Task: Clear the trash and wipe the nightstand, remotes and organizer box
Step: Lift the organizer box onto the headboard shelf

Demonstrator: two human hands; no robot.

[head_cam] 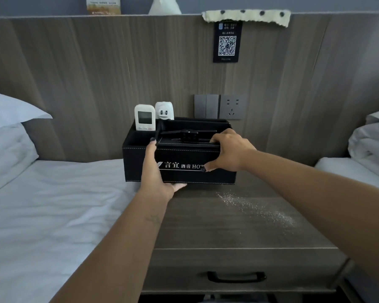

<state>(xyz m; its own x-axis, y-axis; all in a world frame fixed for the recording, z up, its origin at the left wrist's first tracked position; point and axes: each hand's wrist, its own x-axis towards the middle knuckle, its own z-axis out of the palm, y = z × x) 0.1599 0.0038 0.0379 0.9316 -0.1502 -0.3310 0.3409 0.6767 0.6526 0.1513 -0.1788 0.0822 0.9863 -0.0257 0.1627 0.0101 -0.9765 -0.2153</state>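
A black organizer box (184, 172) with white lettering is at the back of the wooden nightstand (228, 228). My left hand (157, 171) holds its front left, fingers under the bottom edge and thumb up the front. My right hand (228, 152) grips its top front edge, thumb on the front face. A white remote (144, 118) and a second white remote (165, 110) stand upright in the box's left rear slot. A black remote (189, 134) lies across the top. Pale dust or crumbs (256, 208) streak the nightstand's right side.
Beds with white sheets and pillows (11, 132) flank the nightstand on both sides. A yellowish dotted cloth (246, 16) lies on the headboard ledge above a QR card (227, 42). Wall switches and a socket (220, 106) sit behind the box. A drawer handle (236, 277) is below.
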